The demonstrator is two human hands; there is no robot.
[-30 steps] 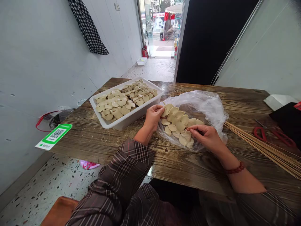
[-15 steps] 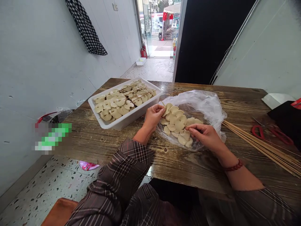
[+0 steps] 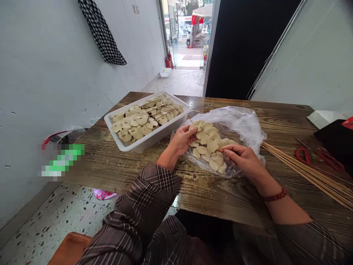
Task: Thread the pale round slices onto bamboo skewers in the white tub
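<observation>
My left hand (image 3: 184, 140) pinches the round beige slices (image 3: 206, 133) threaded in a row on a thin skewer. Lower right on that skewer, my right hand (image 3: 239, 156) is closed around its bare end (image 3: 220, 147) with thumb and fingertips. Under the skewered slices, loose slices (image 3: 216, 161) of the same kind lie on a crumpled clear plastic bag (image 3: 242, 117). To the left stands a white tub (image 3: 138, 144), filled with more skewered slices (image 3: 135, 125). What the slices are made of I cannot tell.
A bundle of bare bamboo skewers (image 3: 306, 171) lies on the wooden table (image 3: 171, 187) at the right. Beside it are red-handled scissors (image 3: 303, 155) and a black bag (image 3: 335, 138). A wall (image 3: 49, 73) rises at the left, and a doorway opens beyond the table.
My left hand has shifted slightly right and down, its fingers now further over the upper slices. The right hand keeps its hold on the skewer's end. The view has moved very little.
</observation>
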